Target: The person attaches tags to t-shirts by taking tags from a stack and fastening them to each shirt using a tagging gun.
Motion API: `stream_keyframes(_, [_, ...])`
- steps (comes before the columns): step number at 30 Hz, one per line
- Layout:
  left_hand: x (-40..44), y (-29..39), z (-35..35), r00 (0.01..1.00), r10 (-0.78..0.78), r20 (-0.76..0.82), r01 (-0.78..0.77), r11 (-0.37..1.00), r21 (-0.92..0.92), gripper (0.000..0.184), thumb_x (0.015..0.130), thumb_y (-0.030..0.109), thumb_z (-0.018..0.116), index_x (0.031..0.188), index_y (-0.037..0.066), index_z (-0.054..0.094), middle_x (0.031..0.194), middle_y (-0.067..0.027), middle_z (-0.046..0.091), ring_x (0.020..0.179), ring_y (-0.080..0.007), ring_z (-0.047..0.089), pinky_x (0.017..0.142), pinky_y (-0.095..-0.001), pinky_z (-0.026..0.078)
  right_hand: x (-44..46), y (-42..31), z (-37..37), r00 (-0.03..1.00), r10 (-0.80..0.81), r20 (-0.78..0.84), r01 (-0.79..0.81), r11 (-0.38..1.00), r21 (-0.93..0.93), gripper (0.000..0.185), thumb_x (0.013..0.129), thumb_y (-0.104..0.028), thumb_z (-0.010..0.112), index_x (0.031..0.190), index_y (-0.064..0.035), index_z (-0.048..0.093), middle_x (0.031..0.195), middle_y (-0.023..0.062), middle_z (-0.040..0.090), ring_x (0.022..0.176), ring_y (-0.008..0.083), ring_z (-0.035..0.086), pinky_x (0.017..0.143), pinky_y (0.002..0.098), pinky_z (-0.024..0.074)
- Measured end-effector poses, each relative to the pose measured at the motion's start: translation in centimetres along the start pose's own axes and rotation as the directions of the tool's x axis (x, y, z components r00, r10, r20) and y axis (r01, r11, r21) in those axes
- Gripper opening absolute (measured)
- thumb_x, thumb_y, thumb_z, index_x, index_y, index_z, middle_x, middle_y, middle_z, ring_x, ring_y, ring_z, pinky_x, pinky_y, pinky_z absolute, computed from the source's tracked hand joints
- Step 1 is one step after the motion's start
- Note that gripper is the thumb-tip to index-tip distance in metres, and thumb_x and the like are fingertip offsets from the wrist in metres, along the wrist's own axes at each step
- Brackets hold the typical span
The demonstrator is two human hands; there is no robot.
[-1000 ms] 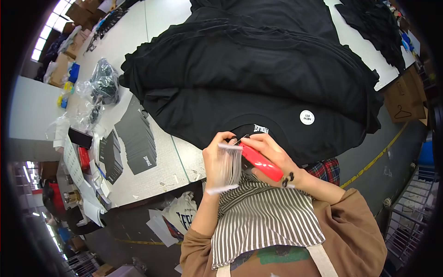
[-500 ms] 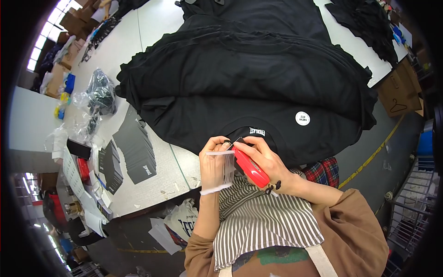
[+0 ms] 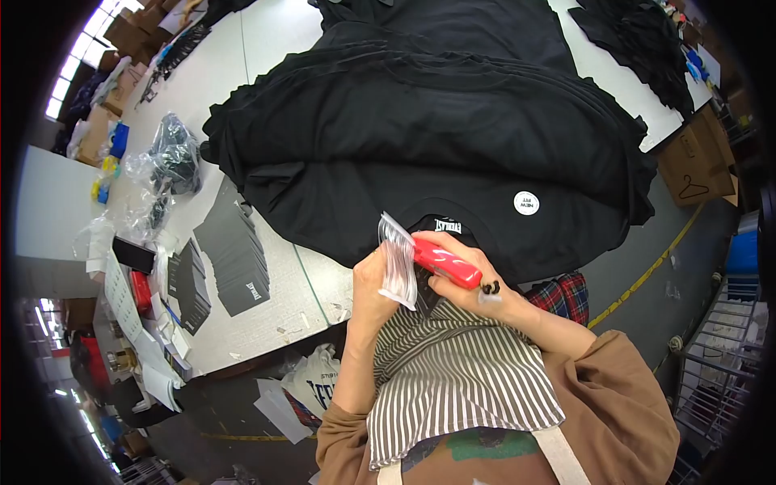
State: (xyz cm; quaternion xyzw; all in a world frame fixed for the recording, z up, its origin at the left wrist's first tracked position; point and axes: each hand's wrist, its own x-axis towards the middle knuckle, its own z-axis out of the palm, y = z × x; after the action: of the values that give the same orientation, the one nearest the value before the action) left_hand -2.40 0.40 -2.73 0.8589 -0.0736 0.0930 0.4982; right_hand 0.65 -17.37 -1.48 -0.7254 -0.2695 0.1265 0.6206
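Observation:
My right hand [image 3: 477, 271] is wrapped round a red tagging gun [image 3: 449, 263]. A strip of clear plastic tag fasteners [image 3: 397, 263] hangs from the gun, across my left hand [image 3: 369, 284]. The left hand is closed at the near edge of a black shirt [image 3: 347, 212], just left of the gun; its fingertips and what they grip are hidden. Below the hands, a dark tag [image 3: 426, 304] shows partly against the striped apron. The shirt's neck bears a white EVERLAST print [image 3: 448, 226], and a round white NEW FIT sticker [image 3: 526, 203] is on its front.
More black shirts [image 3: 428, 105] are layered behind. Fanned dark grey tags [image 3: 234, 259] lie on the white table [image 3: 311, 279], left of the shirts. Farther left are a clear plastic bag [image 3: 172, 153] and papers [image 3: 133, 303]. A cardboard box [image 3: 695, 162] stands at the right, above a wire rack [image 3: 715, 356].
The tagging gun has turned flatter and shifted slightly right. Its fastener strip has swung up and tilted. My left hand has rotated, so its fingers are now hidden, and a dark tag shows below.

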Motion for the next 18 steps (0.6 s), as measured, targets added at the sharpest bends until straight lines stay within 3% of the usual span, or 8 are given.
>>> stream_keyframes(5, [-0.2,1.4,0.4,0.952,-0.290,-0.102,0.218,0.870,-0.442,0.013,0.075,-0.001,0.059,0.088,-0.001,0.061,0.073,-0.0085,0.062,0.056,-0.0150,0.050,0.053,-0.0284,0.041,-0.1,-0.1,0.2,0.993,0.116,-0.029,-0.099,0.934,0.344,0.059,0.070,0.004,0.058,0.127,-0.0011,0.048,0.109,0.0124,0.061,0.079,0.0208,0.059,0.074,0.0276,0.0475])
stream_keyframes(9, [-0.9,0.8,-0.9,0.979,-0.178,-0.098,0.186,0.979,0.079,0.009,0.079,0.002,0.058,0.086,-0.002,0.063,0.076,-0.0072,0.061,0.057,-0.0141,0.048,0.054,-0.0262,0.038,-1.3,-2.8,-2.4,0.985,0.163,0.056,-0.172,0.940,0.296,0.051,0.075,-0.003,0.064,0.124,-0.0009,0.051,0.120,0.0114,0.057,0.090,0.0200,0.058,0.080,0.0292,0.0458])
stream_keyframes(10, [-1.4,1.3,-1.8,0.951,-0.306,-0.052,0.308,0.951,0.027,0.008,0.081,0.003,0.057,0.084,-0.002,0.063,0.075,-0.0057,0.060,0.056,-0.0138,0.045,0.053,-0.0250,0.035,-1.2,-3.1,-3.6,0.985,0.161,0.058,-0.172,0.939,0.297,0.051,0.075,-0.003,0.064,0.124,-0.0009,0.051,0.120,0.0114,0.057,0.090,0.0200,0.058,0.080,0.0292,0.0458])
stream_keyframes(12, [-2.1,1.5,-3.5,0.905,-0.425,0.010,0.426,0.905,-0.012,0.009,0.082,0.004,0.057,0.082,-0.003,0.063,0.073,-0.0042,0.058,0.055,-0.0135,0.043,0.052,-0.0238,0.033,-0.6,-3.0,-7.0,0.990,-0.123,0.069,0.123,0.992,0.009,0.047,0.075,-0.008,0.064,0.120,-0.0011,0.054,0.118,0.0137,0.058,0.088,0.0224,0.058,0.075,0.0295,0.0466])
stream_keyframes(14, [-2.4,1.1,-4.5,0.978,-0.203,0.051,0.207,0.972,-0.112,0.009,0.082,0.005,0.057,0.079,-0.002,0.063,0.063,0.0005,0.049,0.052,-0.0120,0.036,0.049,-0.0226,0.028,-0.6,-2.8,-9.1,0.913,-0.374,0.160,0.405,0.873,-0.272,0.043,0.076,-0.013,0.065,0.116,-0.0014,0.057,0.116,0.0159,0.059,0.085,0.0248,0.059,0.070,0.0298,0.0473])
stream_keyframes(15, [-2.1,0.3,-5.5,0.984,-0.167,0.060,0.173,0.978,-0.115,0.010,0.084,0.006,0.057,0.079,-0.001,0.062,0.059,0.0022,0.044,0.049,-0.0101,0.033,0.047,-0.0215,0.026,-0.6,-2.9,-9.2,0.913,-0.375,0.159,0.405,0.872,-0.274,0.043,0.076,-0.013,0.065,0.116,-0.0014,0.057,0.116,0.0159,0.059,0.085,0.0248,0.059,0.070,0.0298,0.0473])
stream_keyframes(17, [-0.8,-0.2,-5.6,0.990,-0.123,0.074,0.132,0.984,-0.119,0.012,0.086,0.007,0.056,0.079,-0.001,0.061,0.054,0.0039,0.039,0.046,-0.0081,0.030,0.045,-0.0204,0.024,-0.3,-3.1,-8.7,0.851,-0.320,0.417,0.498,0.746,-0.442,0.039,0.075,-0.018,0.067,0.109,-0.0014,0.059,0.113,0.0169,0.060,0.084,0.0250,0.058,0.069,0.0302,0.0459])
stream_keyframes(18, [0.0,-0.1,-5.0,0.969,-0.195,0.154,0.231,0.934,-0.273,0.012,0.087,0.008,0.055,0.078,0.000,0.059,0.055,0.0038,0.040,0.046,-0.0075,0.031,0.045,-0.0196,0.025,-0.4,-3.3,-8.5,0.806,-0.259,0.532,0.548,0.665,-0.507,0.038,0.074,-0.020,0.068,0.106,-0.0013,0.060,0.111,0.0174,0.060,0.084,0.0251,0.057,0.068,0.0304,0.0452])
